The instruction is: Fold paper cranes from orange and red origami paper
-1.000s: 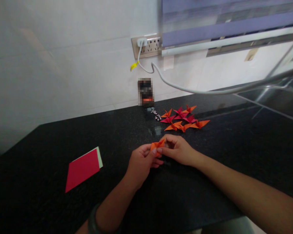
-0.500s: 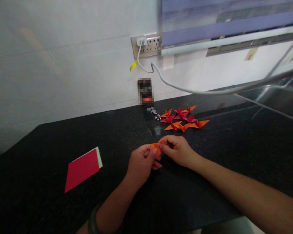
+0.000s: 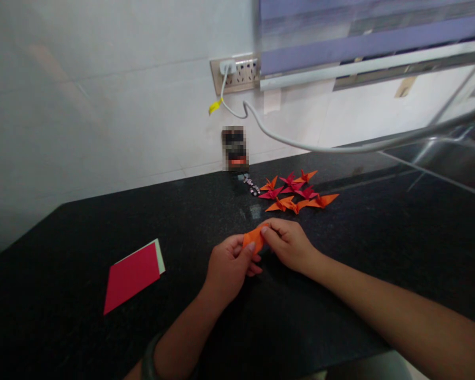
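Observation:
Both my hands meet over the black countertop [image 3: 340, 274] and pinch a small folded piece of orange paper [image 3: 254, 237]. My left hand [image 3: 229, 266] grips its near left side with thumb and fingers closed. My right hand [image 3: 287, 244] pinches its right end from above. Much of the paper is hidden between my fingers. Just beyond my hands lies a cluster of several finished paper cranes [image 3: 296, 192], orange and dark pink.
A stack of square paper with a red top sheet [image 3: 132, 275] lies at the left. A small dark object [image 3: 235, 150] leans on the white wall. A wall socket [image 3: 237, 74] holds a plug with a grey cable [image 3: 340, 148] running right.
My hands have shifted slightly and the orange paper looks more folded in, its pointed tip no longer sticking up. The view has drifted a little.

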Demonstrator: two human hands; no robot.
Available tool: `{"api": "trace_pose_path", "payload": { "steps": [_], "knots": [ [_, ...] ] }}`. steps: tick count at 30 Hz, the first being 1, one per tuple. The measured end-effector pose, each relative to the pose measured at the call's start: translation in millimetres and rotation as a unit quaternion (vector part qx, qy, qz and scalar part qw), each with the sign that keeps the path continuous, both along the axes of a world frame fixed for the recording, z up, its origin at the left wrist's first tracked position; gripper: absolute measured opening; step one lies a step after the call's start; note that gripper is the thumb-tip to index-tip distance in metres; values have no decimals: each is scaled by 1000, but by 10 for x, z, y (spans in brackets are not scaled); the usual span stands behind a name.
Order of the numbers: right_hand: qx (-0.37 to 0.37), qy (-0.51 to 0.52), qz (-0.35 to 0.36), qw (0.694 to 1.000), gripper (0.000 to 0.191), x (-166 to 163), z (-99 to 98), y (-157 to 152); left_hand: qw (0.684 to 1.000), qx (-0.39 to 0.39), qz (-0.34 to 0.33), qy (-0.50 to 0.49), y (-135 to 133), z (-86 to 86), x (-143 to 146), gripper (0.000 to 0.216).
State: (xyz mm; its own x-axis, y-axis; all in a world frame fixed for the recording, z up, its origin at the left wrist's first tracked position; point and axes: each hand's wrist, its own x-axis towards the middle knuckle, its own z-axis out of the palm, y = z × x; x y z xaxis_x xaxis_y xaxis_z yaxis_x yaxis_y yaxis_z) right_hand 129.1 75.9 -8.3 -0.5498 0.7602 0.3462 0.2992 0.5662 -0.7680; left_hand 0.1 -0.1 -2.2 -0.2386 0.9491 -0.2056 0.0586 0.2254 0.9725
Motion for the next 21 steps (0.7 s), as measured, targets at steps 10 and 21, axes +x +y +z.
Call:
{"api": "trace_pose_path", "payload": {
  "steps": [10,21],
  "knots": [
    [-54,28,1,998,36,9,-2,28,1000,-9,17,-5,2,34,16,17],
    [-124,48,42,990,15,1,-39,-8,1000,-14,25,-9,2,34,17,17]
  ]
}}
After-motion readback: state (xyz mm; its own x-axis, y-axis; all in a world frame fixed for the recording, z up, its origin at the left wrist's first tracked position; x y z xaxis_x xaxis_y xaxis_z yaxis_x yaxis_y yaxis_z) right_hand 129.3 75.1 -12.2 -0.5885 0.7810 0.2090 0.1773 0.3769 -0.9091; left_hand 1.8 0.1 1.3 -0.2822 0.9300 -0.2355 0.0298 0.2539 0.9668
